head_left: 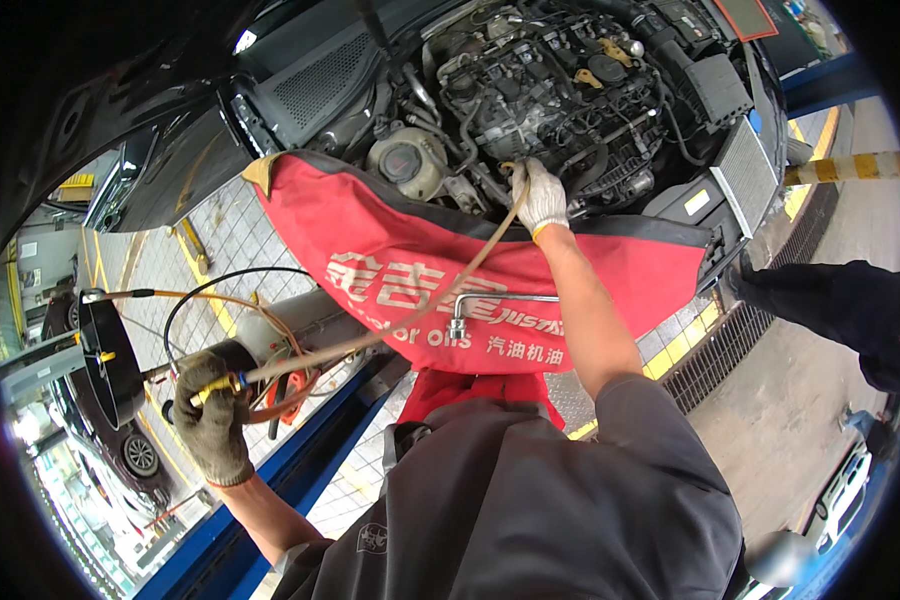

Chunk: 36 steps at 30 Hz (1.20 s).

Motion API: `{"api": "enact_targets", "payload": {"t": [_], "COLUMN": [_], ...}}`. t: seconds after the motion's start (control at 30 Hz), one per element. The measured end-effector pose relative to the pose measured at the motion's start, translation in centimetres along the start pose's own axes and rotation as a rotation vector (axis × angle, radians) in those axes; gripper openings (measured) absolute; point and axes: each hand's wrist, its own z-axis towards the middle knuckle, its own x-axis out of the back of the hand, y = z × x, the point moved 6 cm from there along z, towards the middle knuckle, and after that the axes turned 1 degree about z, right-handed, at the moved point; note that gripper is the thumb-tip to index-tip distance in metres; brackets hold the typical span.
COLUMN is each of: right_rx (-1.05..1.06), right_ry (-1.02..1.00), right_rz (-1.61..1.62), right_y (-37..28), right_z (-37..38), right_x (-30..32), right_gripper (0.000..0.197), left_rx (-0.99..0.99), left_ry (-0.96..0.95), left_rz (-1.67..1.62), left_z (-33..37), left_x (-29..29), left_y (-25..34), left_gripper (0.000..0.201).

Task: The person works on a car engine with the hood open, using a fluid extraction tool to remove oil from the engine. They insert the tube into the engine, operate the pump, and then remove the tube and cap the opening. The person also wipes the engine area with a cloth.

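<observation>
My left hand (213, 415), in a dark olive work glove, grips a yellow-handled valve (220, 386) with a blue fitting. From it a tan hose (390, 333) runs up across the red fender cover (390, 220) into the engine bay. My right hand (542, 198), in a whitish knit glove, is closed around the hose's far part at the near edge of the engine (560, 105). Where the hose tip goes is hidden by the fingers and engine parts. An L-shaped socket wrench (505, 297) lies on the cover below my right hand.
A grey cylindrical tank (290, 325) and a round black drain pan (110, 360) stand at the left, with loose hoses. A blue lift beam (300, 470) crosses below. The coolant reservoir (407, 163) is beside the right hand. Another person's legs (820, 300) show at the right.
</observation>
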Motion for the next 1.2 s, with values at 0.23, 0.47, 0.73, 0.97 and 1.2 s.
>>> {"api": "enact_targets", "payload": {"t": [0.23, 0.47, 0.73, 0.97, 1.2], "right_rx": [-0.114, 0.035, 0.194, 0.106, 0.121], "right_ry": [-0.279, -0.398, -0.241, -0.408, -0.209], "right_rz": [-0.236, -0.341, -0.425, -0.374, -0.38], "right_y": [2.5, -3.4, -1.0, 0.2, 0.6], "right_z": [1.6, 4.0, 2.4, 2.9, 2.7], "right_x": [-4.7, -1.4, -2.8, -4.7, -1.2], "right_gripper": [0.031, 0.053, 0.026, 0.05, 0.059], "left_rx": [-0.029, -0.029, -0.172, -0.43, -0.483], "left_ry": [0.038, 0.036, -0.186, -0.223, -0.204], "left_rz": [0.225, 0.2, 0.173, 0.554, 0.579], "left_z": [1.5, 1.1, 3.0, 5.5, 7.2], "left_x": [-3.4, -6.8, -11.0, -18.5, -22.2], "left_y": [4.6, 7.5, 9.5, 8.1, 6.0], "left_gripper": [0.041, 0.034, 0.038, 0.028, 0.029]}}
